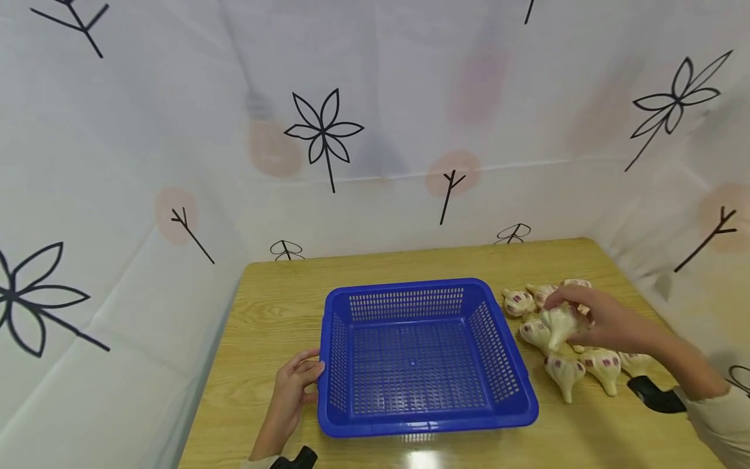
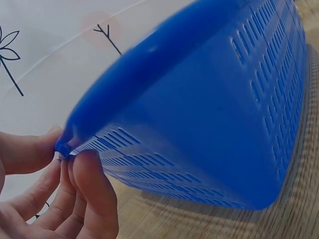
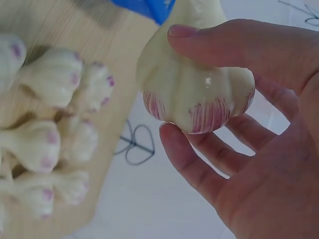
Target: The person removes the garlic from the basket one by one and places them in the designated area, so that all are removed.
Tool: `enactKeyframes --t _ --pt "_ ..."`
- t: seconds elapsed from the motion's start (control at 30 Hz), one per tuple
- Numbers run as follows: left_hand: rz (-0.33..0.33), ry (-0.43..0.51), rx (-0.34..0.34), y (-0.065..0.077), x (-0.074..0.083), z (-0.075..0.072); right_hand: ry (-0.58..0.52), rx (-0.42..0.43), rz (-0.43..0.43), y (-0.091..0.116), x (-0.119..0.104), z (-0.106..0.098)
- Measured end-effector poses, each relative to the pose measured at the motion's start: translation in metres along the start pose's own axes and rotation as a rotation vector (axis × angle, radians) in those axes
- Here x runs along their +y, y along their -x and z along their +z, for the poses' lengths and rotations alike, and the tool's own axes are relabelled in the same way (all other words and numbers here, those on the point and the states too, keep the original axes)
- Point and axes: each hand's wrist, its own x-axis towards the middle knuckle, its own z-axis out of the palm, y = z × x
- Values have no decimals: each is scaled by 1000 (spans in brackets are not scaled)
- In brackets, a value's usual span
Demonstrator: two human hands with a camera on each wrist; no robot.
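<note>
A blue plastic basket [image 1: 418, 422] with slotted walls stands on the table, and nothing lies inside it. My left hand [image 1: 291, 391] pinches its left rim; in the left wrist view the thumb is above the rim [image 2: 124, 82] and the fingers are below. Right of the basket, my right hand [image 1: 603, 319] holds a garlic bulb [image 1: 559, 324] over a group of others. The right wrist view shows thumb and fingers around that pale bulb [image 3: 199, 84], which has purple streaks at its base. Several more garlic bulbs [image 1: 565, 372] lie on the table beneath.
The wooden table [image 1: 275, 306] has its back edge against a white cloth [image 1: 375, 215] printed with plants, which also hangs at both sides. Dark bands [image 1: 655, 395] sit at both wrists. Loose bulbs [image 3: 37, 144] lie close together near the table's right edge.
</note>
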Motion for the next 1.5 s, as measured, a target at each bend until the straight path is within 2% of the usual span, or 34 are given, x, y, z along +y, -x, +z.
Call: enactKeyframes --t 0.13,0.43,0.53,0.63,0.97,1.17,1.37,1.5 --pt "-2 3 4 0 0 0 68 34 7 8 13 -8" --pt "6 15 21 1 -1 -1 184 19 87 21 48 -24" --pt "7 12 22 2 0 -2 177 -15 127 26 61 -26" --pt "7 14 25 3 -1 -3 139 -46 222 32 74 -26" --pt "11 27 6 -1 -5 2 60 -176 426 56 122 -35" --pt "9 30 6 -2 -4 5 10 -145 472 76 152 -34" --pt "18 39 -8 -3 -4 7 10 -135 611 88 168 -30" --pt "26 52 -8 -1 -4 6 41 -109 613 93 176 -27"
